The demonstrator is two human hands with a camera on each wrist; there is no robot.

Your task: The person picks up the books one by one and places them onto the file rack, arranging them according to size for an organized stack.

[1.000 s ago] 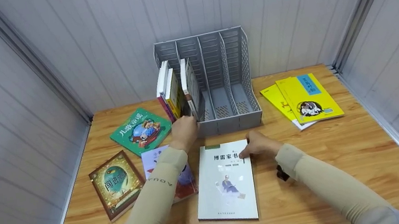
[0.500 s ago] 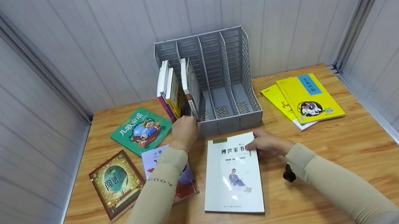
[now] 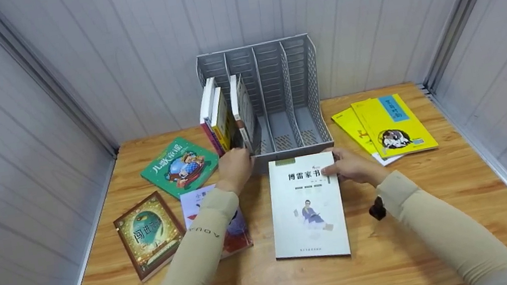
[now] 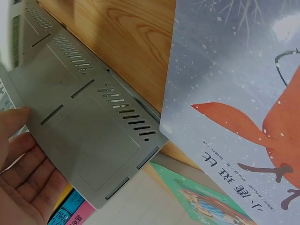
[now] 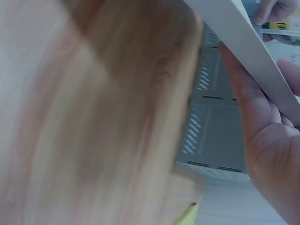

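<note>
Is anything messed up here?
Nothing looks broken. On the left, the green book and brown book lie slanted; on the right, the top yellow book sits crookedly over another yellow book, edges mismatched.

From the head, looks forward and down over both sleeves (image 3: pixel 192 267) toward the back wall (image 3: pixel 144 53), far enough off to take in the tabletop (image 3: pixel 417 193) and the gray rack (image 3: pixel 276 99). From the left wrist, looks close past the left hand (image 4: pixel 28 173), tilted, at the rack's slotted panel and the lilac book (image 4: pixel 225 84). From the right wrist, looks past the right hand (image 5: pixel 269 145) from just beside the white book (image 5: pixel 260 56), rolled sideways, across the blurred tabletop toward the same panel. Shares rack and left hand among all three, lilac book between head and left wrist.
</note>
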